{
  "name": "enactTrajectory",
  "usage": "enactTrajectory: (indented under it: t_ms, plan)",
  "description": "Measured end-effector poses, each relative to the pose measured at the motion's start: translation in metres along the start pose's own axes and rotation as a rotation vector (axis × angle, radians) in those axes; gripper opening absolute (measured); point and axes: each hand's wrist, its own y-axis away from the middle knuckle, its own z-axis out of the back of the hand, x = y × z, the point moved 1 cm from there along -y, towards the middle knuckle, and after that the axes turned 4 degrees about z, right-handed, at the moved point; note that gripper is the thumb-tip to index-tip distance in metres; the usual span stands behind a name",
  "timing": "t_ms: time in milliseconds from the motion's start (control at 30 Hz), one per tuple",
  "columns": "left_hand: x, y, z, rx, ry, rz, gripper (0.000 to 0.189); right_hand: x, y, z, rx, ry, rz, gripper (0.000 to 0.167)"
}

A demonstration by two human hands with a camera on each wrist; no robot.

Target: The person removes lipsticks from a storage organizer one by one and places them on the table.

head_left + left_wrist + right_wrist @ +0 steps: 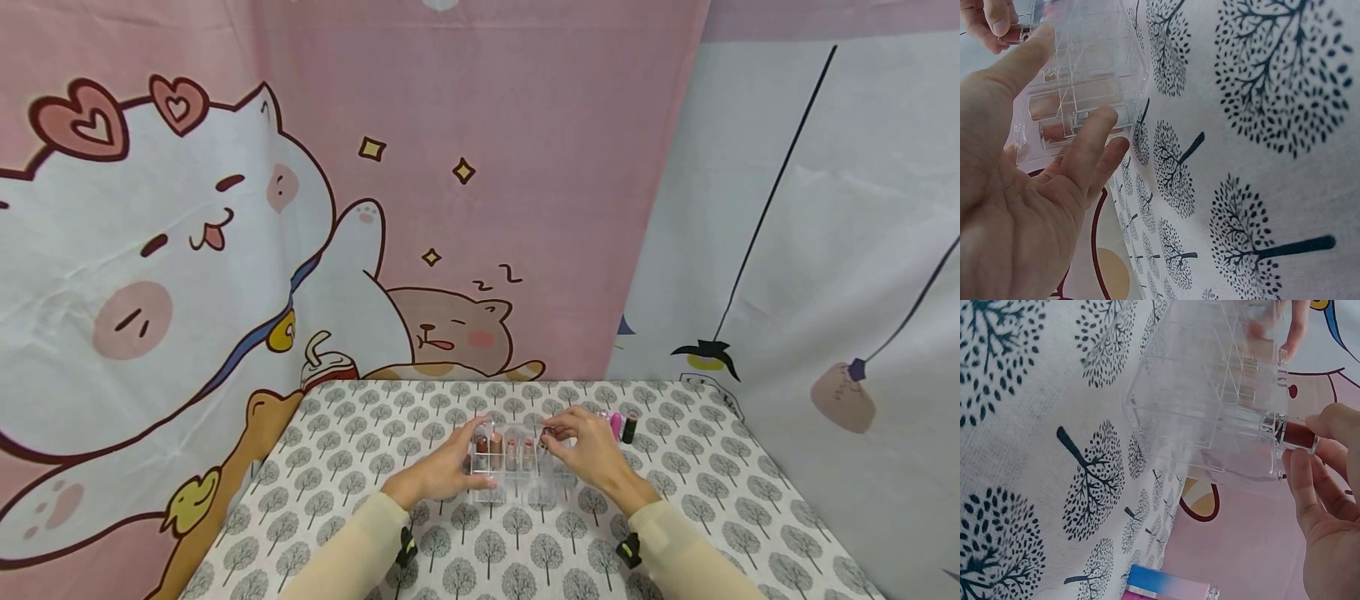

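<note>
A clear plastic lipstick organizer (489,496) with a grid of compartments stands on the table. My left hand (442,468) holds its left side, thumb along the front and fingers behind. Several lip tubes stand in it, among them a brownish lipstick (496,447) and pink-tipped clear lipsticks (528,454). At the organizer's right side, my right hand (592,450) pinches the end of a dark red lip gloss tube (1299,435) between thumb and fingers. The tube's other end overlaps the top of a compartment in the right wrist view.
Right of the organizer, beyond my right hand, are a bright pink tube (616,425) and a black lipstick (629,429). A blue-to-pink tube (1166,581) shows in the right wrist view. A tree-print cloth (465,546) covers the table, with printed curtains (525,208) behind.
</note>
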Motion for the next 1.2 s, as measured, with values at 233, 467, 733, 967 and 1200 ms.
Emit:
enactTrajectory:
  t_ms: [233,467,733,967,1200]
  plan:
    - [-0.002,-0.003,0.005,-0.008,-0.016,-0.015,0.111,0.001,-0.007,0.005,-0.122,0.071,0.158,0.024]
    - [-0.001,-0.002,0.005,-0.009,-0.015,-0.012,0.11,0.004,-0.009,0.013,-0.171,0.057,0.22,0.026]
    - [-0.001,-0.003,0.004,-0.009,0.003,0.001,0.112,0.004,-0.009,0.024,-0.185,0.053,0.212,0.024]
    - [-0.001,-0.003,0.004,-0.013,-0.005,-0.015,0.113,0.005,-0.005,0.03,-0.195,0.017,0.19,0.025]
    - [0.0,0.0,0.0,0.0,0.007,0.001,0.112,0.002,0.003,0.037,-0.216,0.029,0.171,0.028]
